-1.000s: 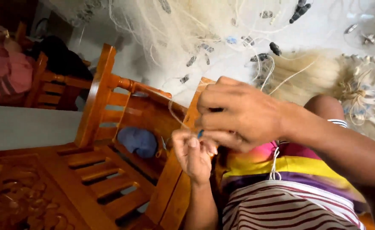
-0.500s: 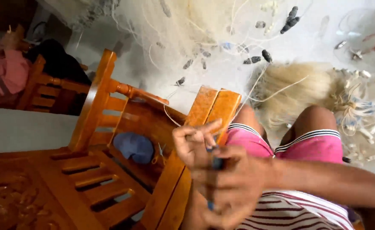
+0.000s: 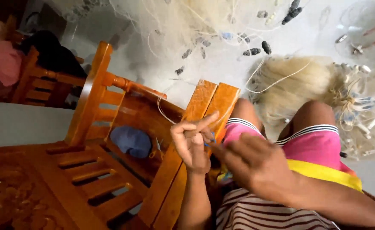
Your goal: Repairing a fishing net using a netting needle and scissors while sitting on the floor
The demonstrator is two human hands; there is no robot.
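Your left hand [image 3: 191,142] is raised beside the wooden armrest [image 3: 204,106] of the chair, its forefinger stretched out and the other fingers curled, pinching a small blue tool [image 3: 212,137] and a thin pale line [image 3: 164,108] that loops away over the chair. Your right hand [image 3: 255,164] sits just beside it, blurred, fingers loosely bent toward the same spot; I cannot tell whether it grips anything. Both hands hover over your lap, above the pink shorts [image 3: 311,145].

The fishing net [image 3: 187,25] lies spread across the pale floor [image 3: 319,25] ahead of your knees, dotted with dark weights [image 3: 255,50], and it bunches into a pale heap [image 3: 294,83] near your right knee.

On the slatted chair seat [image 3: 89,170] to your left a blue cloth [image 3: 131,140] rests against the backrest. No container is visible here.
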